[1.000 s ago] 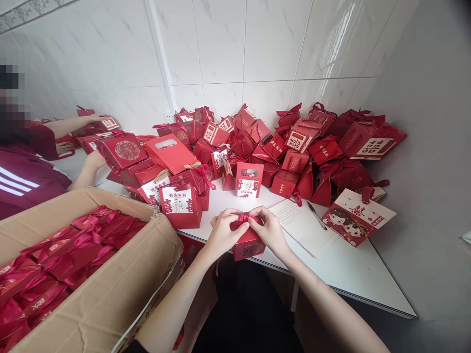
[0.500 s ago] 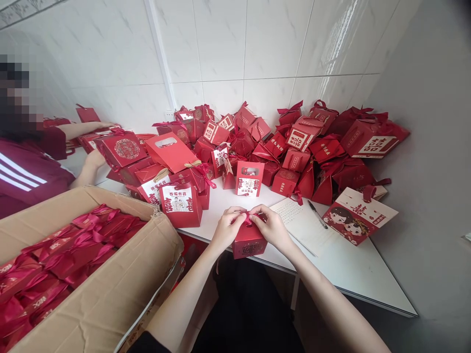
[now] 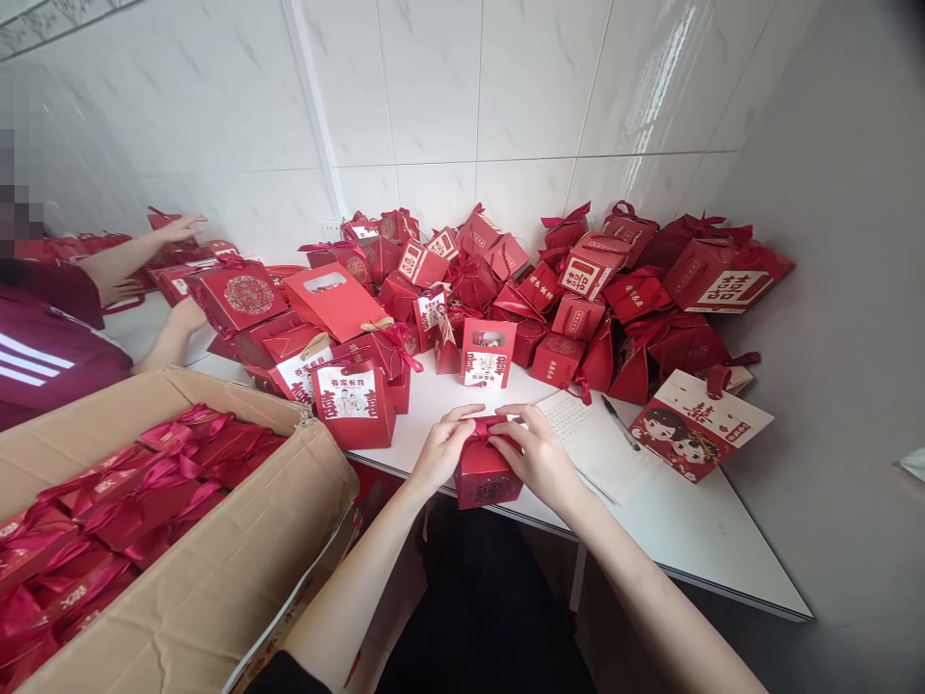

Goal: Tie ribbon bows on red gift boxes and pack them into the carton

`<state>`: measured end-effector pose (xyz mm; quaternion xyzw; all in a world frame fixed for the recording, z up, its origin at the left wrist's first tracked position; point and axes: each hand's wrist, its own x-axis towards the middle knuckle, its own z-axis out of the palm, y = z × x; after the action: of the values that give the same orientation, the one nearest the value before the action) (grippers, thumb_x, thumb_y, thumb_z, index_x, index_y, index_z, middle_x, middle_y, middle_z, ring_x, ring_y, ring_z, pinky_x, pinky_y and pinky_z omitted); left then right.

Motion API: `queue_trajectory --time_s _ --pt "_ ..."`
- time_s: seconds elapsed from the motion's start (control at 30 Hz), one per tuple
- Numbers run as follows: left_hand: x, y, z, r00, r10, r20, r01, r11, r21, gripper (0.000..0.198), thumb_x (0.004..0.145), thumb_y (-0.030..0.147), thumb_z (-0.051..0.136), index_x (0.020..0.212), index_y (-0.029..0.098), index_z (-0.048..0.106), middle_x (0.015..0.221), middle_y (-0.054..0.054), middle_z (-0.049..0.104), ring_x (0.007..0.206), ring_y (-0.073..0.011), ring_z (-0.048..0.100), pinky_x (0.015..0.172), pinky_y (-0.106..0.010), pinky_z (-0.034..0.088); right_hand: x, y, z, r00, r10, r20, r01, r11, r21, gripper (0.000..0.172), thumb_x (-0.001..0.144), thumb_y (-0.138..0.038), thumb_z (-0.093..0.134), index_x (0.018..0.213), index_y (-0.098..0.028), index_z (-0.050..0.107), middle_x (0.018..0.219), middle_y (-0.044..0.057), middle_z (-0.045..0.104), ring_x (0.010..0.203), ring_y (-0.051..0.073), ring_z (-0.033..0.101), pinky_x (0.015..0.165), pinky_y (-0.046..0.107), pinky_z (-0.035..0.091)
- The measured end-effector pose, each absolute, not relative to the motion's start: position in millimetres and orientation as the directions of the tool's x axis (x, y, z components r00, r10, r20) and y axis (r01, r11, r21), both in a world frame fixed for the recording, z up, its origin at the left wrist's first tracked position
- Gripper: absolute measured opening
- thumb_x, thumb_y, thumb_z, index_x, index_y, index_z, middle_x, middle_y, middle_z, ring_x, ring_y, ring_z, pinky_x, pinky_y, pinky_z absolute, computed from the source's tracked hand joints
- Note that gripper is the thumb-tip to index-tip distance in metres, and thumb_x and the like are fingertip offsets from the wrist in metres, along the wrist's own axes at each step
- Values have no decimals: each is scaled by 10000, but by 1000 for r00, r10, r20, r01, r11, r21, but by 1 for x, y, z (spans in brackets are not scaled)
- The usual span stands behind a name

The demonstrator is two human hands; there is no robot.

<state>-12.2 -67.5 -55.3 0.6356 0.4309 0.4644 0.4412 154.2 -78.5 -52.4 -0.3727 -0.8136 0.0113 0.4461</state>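
Observation:
At the table's front edge sits a small red gift box [image 3: 489,485] with a dark round pattern on its near face. A red ribbon [image 3: 480,434] lies across its top. My left hand [image 3: 442,451] is closed, thumb and fingers pinching the ribbon at the box's left top edge. Over the right side of the top, my right hand [image 3: 536,451] is closed with bent fingers at the ribbon's middle. Fingers partly cover the knot area. Just behind stands a red box with a window [image 3: 488,355].
Many red gift boxes [image 3: 578,280] are heaped along the tiled wall. A carton [image 3: 217,569] of ribboned boxes stands at left. On the table's right lie written paper [image 3: 578,434], a pen [image 3: 620,422] and a couple-printed card box [image 3: 700,424]. A co-worker's arm [image 3: 130,265] reaches among boxes at far left.
My right hand has shifted slightly, its fingers now spread more over the ribbon and box top. The co-worker has leaned left and raised a hand over the boxes.

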Motion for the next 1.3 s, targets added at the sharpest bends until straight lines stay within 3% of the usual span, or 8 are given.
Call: queue_trajectory --time_s 0.23,0.43,0.53,0.77,0.83,0.93,1.1,1.3 --pt "-16 -69 -47 236 936 259 304 -325 896 291 867 245 372 913 184 652 1298 -47 540 1230 -190 451 1053 -325 340 155 -76 -48 -360 604 711 627 721 -295 187 886 -186 466 826 -213 641 926 89 574 879 220 568 761 374 507" --pt "-23 -69 -38 206 938 280 459 -345 819 354 868 246 359 605 175 586 1282 -55 544 1207 -235 452 1041 -391 321 161 -75 -44 -312 614 725 649 695 -309 173 882 -184 485 798 -217 633 869 68 563 806 200 558 719 342 488" --pt "-26 -70 -35 197 938 287 531 -348 772 370 870 247 365 588 181 595 1258 -39 559 1187 -247 456 1027 -423 320 167 -75 -45 -338 621 707 684 678 -268 182 895 -188 466 811 -215 626 869 70 563 800 203 544 708 344 468" --pt "-31 -85 -39 197 872 449 740 -433 515 351 884 228 394 695 216 689 1201 -44 571 1150 -273 424 958 -471 306 182 -81 -48 -372 613 697 752 639 -161 217 910 -181 419 819 -206 614 867 79 568 810 210 540 713 354 416" --pt "-27 -92 -39 174 838 517 785 -435 441 303 886 249 424 737 217 686 1131 -69 587 1066 -269 466 883 -440 347 182 -85 -46 -358 637 683 737 642 -213 168 911 -229 433 887 -205 598 860 77 584 814 214 553 720 351 416" --pt "-19 -102 -37 137 796 590 817 -427 387 238 891 295 442 821 212 654 933 -77 590 879 -226 517 785 -370 393 179 -91 -39 -249 763 596 723 556 -409 213 906 -368 428 887 -197 554 756 58 589 729 207 569 667 325 426" --pt "-9 -108 -39 143 840 524 736 -444 511 181 910 255 389 790 205 516 770 -22 560 750 -172 550 697 -289 433 170 -95 -30 -154 957 247 743 277 -609 468 912 -521 257 566 -237 392 504 9 503 491 172 483 507 289 351" --pt "-10 -105 -51 92 868 487 678 -413 608 106 882 214 406 791 214 461 859 -32 601 861 -189 560 752 -315 468 163 -90 -33 -122 979 162 715 200 -670 409 838 -534 408 553 -242 389 485 -7 519 478 167 476 499 277 349"
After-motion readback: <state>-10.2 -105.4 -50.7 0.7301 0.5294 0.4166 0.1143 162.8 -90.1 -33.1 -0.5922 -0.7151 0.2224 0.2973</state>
